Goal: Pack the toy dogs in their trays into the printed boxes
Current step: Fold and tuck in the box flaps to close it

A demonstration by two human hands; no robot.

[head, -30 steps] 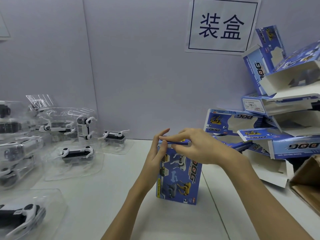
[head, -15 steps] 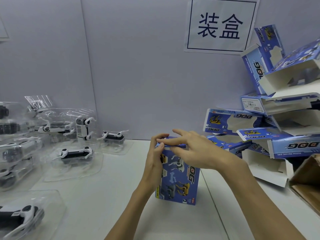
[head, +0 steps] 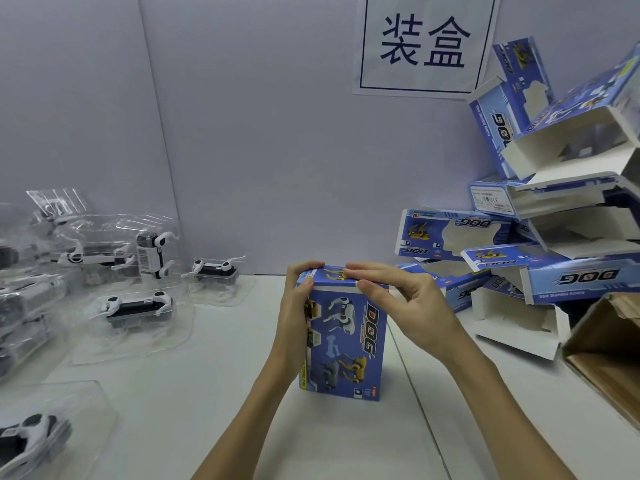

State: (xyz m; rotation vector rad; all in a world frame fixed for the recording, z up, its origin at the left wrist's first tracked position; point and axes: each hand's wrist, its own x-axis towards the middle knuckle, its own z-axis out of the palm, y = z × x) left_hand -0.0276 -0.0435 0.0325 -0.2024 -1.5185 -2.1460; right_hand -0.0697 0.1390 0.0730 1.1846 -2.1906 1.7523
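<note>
head view: a blue printed box stands upright on the white table, near the middle, with "dog" lettering and pictures of toy dogs on the face toward the camera. the left hand wraps its left edge, thumb on the front face and fingers curled over the top left corner. the right hand comes from the right, fingers laid flat along the top flap and thumb against the upper front edge; both hands are closed onto the box, and what the box holds cannot be seen.

to the left, clear plastic trays each hold a black and white toy dog: one tray lies flat well left of the box, a smaller one sits by the wall behind it, another lies at the lower left corner, and more are heaped at the left edge, where glare blurs them. to the right, a loose pile of blue boxes leans against the wall, several open with white insides showing; the nearest of them lies just behind the right wrist. a brown carton cuts in at the right edge. on the wall above hangs a paper sign with two printed characters.
</note>
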